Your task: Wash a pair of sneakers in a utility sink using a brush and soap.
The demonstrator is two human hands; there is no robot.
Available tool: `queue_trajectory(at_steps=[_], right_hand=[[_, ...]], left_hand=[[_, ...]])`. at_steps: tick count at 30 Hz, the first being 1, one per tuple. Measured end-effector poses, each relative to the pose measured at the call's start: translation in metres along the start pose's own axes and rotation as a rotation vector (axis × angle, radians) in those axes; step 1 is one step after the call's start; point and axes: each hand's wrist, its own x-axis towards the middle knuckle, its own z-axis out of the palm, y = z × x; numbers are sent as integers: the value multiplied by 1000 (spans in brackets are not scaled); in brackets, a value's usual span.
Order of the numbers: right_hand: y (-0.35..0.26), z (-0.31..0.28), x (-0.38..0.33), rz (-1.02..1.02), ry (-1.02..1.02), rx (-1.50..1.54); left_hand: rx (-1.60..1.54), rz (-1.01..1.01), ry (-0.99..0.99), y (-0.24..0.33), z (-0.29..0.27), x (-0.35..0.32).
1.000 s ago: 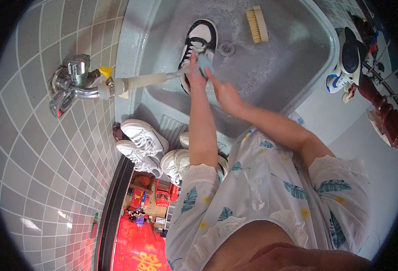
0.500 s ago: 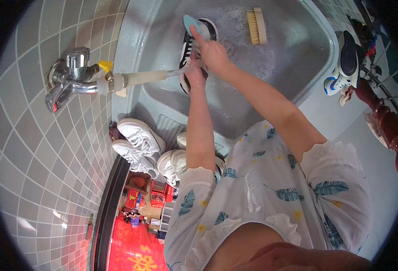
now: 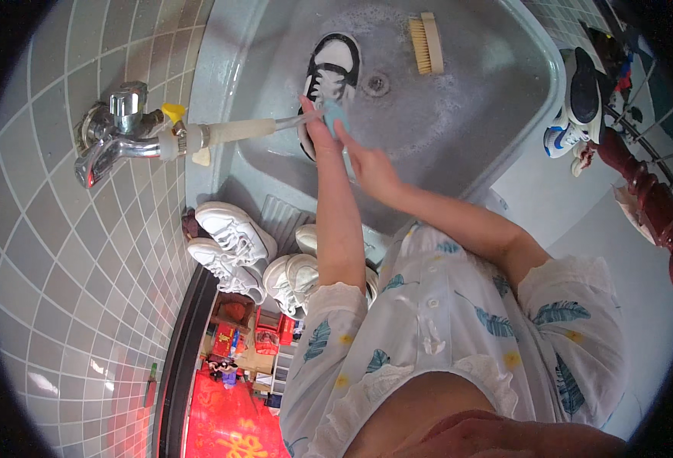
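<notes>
I see the right hand (image 3: 371, 162) pinching the scrubber (image 3: 335, 116), the left hand (image 3: 319, 132) (grip unclear from here) apparently steadying the shoe (image 3: 336, 53).

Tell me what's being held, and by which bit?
Right grip holds a pale-blue scrubber by its near end. Left grip is on the shoe near its heel; exact hold unclear.

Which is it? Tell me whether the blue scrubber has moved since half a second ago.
Yes, the blue scrubber moved down the picture, from well above the hose to roughly level with its end.
</notes>
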Motion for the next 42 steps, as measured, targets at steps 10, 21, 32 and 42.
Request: queue_trajectory(at_steps=[10, 21, 32, 42], right_hand=[[-19, -18, 15, 24, -108, -113], [-19, -25, -23, -99, -223, -60], [-65, -52, 32, -218, -315, -408], [-65, -99, 35, -290, -278, -556]], left_hand=[[-177, -177, -204, 16, -2, -11], [-182, -194, -309, 8, -22, 0], [1344, 1168, -136, -31, -71, 19], [1176, 596, -114, -3, 17, -30]])
